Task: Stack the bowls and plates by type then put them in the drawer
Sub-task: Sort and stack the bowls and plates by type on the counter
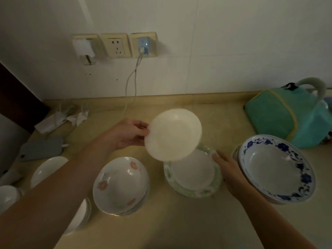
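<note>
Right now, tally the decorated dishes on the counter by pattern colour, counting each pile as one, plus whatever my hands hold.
blue-flowered white ceramic plate pile: 1
pink-flowered white ceramic bowl pile: 1
green-rimmed white ceramic plate: 1
plain white round dish, held by the left hand: 1
Total: 4

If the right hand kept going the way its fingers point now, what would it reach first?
Most likely the green-rimmed plate: the right hand points up-left and its fingertips already lie at that plate's far rim. Beyond it hangs the white bowl, held higher by the left hand; depth is unclear.
</note>
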`<state>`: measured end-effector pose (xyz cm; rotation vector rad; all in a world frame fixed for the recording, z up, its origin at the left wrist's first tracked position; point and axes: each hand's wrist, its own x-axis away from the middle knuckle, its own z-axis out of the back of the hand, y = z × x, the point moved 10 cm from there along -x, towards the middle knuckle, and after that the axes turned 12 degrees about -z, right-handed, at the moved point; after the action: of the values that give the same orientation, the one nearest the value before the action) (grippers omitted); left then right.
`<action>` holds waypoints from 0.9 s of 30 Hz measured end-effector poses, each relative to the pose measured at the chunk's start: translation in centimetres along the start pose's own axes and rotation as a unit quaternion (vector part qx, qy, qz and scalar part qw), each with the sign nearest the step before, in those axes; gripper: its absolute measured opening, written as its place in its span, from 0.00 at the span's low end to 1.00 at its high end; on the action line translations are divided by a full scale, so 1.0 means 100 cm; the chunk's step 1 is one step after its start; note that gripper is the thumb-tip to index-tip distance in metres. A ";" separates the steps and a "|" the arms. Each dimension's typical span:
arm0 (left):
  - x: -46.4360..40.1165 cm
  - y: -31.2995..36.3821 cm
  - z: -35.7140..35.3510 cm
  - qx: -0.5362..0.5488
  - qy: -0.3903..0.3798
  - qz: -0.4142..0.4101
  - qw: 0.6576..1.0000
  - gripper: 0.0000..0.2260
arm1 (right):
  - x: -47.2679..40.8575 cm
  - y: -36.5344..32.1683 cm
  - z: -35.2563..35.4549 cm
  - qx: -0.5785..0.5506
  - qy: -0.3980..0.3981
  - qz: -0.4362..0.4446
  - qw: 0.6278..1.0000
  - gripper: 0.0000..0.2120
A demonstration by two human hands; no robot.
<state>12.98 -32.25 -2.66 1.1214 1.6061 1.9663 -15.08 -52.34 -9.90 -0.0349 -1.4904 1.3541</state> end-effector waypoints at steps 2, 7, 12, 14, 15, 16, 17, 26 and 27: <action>0.001 -0.002 -0.034 -0.101 -0.034 -0.013 0.994 0.07 | 0.000 0.009 -0.001 -0.050 -0.020 -0.013 0.998 0.26; -0.002 -0.028 -0.090 -0.285 -0.057 -0.011 0.957 0.05 | 0.009 0.012 -0.001 -0.065 -0.045 0.005 0.997 0.23; -0.008 -0.033 -0.095 -0.367 -0.009 -0.031 0.930 0.05 | 0.010 0.027 -0.004 -0.048 -0.072 0.001 0.996 0.23; -0.007 -0.030 -0.096 -0.411 0.011 -0.056 0.910 0.05 | 0.010 0.036 -0.004 -0.051 -0.072 -0.009 0.996 0.23; -0.007 -0.029 -0.097 -0.434 0.021 -0.069 0.898 0.06 | 0.010 0.040 -0.005 -0.054 -0.074 -0.016 0.996 0.22; -0.006 -0.028 -0.098 -0.457 0.028 -0.082 0.885 0.06 | 0.010 0.043 -0.005 -0.057 -0.077 -0.021 0.995 0.21; -0.006 -0.027 -0.100 -0.476 0.032 -0.093 0.874 0.08 | 0.010 0.045 -0.007 -0.059 -0.083 -0.022 0.995 0.20; 0.009 -0.047 -0.092 -0.477 0.094 -0.039 0.873 0.20 | 0.006 0.052 -0.006 -0.078 -0.098 -0.026 0.992 0.18; 0.014 -0.052 -0.094 -0.457 0.099 -0.026 0.883 0.18 | 0.006 0.053 -0.007 -0.085 -0.100 -0.024 0.991 0.17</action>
<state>3.99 -35.87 -7.40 0.4876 0.5626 2.4103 -17.98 -49.62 -13.55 0.0285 -1.7621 1.2161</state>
